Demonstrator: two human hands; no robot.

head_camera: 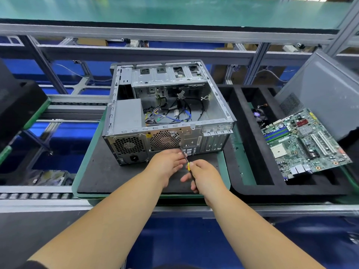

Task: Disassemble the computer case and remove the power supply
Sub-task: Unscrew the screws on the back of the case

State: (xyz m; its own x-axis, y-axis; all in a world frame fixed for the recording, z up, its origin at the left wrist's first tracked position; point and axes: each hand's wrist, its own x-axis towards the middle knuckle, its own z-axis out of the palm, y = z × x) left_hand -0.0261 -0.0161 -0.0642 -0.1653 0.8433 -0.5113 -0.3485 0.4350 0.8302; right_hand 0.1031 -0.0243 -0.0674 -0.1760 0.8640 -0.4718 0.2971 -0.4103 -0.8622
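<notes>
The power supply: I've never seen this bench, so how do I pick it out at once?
Find the open computer case lying on the dark mat at the centre. Look inside its near-left corner: the power supply is the plain grey closed box there. Unlike the cable tangle beside it, it is smooth and bare.

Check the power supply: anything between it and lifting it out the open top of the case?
Nothing visible sits over the power supply; the case is open above it. Its bundle of cables runs into the case floor. The right hand holds a screwdriver at the rear panel; the left hand steadies its shaft.
</notes>
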